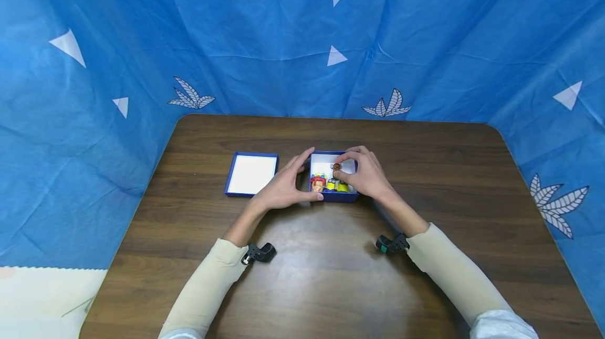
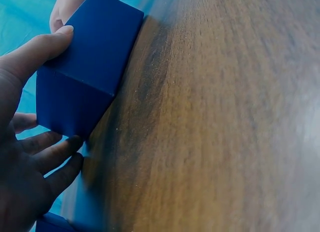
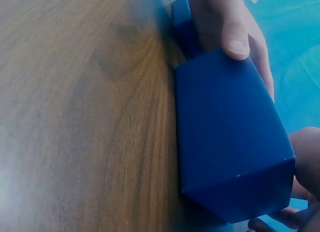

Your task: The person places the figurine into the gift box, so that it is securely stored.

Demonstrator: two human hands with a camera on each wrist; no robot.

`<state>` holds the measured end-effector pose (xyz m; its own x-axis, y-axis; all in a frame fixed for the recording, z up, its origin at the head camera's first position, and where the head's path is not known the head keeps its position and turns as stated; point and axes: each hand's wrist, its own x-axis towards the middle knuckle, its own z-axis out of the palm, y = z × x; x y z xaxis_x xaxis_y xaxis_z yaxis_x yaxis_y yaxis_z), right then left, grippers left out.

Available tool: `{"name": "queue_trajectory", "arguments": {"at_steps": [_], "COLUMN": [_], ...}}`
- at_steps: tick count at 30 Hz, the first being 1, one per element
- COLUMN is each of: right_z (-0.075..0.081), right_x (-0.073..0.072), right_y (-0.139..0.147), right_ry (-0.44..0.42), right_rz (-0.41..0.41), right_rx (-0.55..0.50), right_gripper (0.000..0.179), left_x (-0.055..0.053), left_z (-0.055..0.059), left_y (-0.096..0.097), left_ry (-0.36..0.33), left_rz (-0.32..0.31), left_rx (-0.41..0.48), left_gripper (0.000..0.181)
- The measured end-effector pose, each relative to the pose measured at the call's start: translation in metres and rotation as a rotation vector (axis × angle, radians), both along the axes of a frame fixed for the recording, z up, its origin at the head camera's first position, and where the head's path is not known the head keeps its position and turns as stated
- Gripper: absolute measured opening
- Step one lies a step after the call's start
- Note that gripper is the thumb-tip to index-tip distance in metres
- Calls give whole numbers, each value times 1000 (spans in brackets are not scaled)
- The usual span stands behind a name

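Observation:
A blue box [image 1: 339,198] with a white inside sits on the table. My left hand [image 1: 282,187] grips its left side, thumb on the near wall and fingers reaching to the far left corner. Inside the box, my right hand [image 1: 367,172] pinches a small brown figurine [image 1: 336,167] between thumb and fingers. A figurine with a red top [image 1: 319,182] lies in the near left part of the box, beside yellow-and-blue figurines [image 1: 331,185]. Both wrist views show the box's blue outer walls [image 2: 95,41], [image 3: 225,122]; its contents are hidden there.
Left of the box lies a shallow blue-edged lid [image 1: 251,173], white inside facing up. The brown wooden table [image 1: 312,281] is bordered by a blue cloth [image 1: 283,29] at the back and sides. Each wrist wears a black camera strap [image 1: 259,253].

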<state>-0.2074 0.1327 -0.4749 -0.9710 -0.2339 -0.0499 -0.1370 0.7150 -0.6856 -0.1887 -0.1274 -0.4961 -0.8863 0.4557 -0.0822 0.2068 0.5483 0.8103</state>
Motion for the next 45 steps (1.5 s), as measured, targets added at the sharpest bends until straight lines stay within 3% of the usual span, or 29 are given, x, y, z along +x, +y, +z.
{"name": "queue_trajectory", "arguments": {"at_steps": [10, 19, 22, 29, 36, 41, 45], "right_z": [7, 14, 18, 24, 27, 26, 27], "right_x": [8, 18, 19, 17, 15, 16, 18], "right_y": [11, 3, -7, -30, -56, -72, -86], "right_ry": [112, 319, 332, 226, 103, 146, 182], "right_rz": [23, 108, 157, 200, 247, 297, 329], "right_rx": [-110, -32, -50, -73, 4, 115, 272], "right_gripper": [33, 38, 41, 60, 81, 89, 94], "left_x": [2, 11, 15, 22, 26, 29, 31], "left_z": [5, 8, 9, 17, 24, 21, 19], "left_y": [3, 2, -2, -32, -76, -102, -126], "left_ry": [21, 17, 26, 115, 148, 135, 90], "left_rz": [-10, -5, 2, 42, 170, 226, 247], "left_rx": [-61, -30, -2, 9, -35, -79, -151], "left_gripper": [123, 130, 129, 114, 98, 100, 110]}}
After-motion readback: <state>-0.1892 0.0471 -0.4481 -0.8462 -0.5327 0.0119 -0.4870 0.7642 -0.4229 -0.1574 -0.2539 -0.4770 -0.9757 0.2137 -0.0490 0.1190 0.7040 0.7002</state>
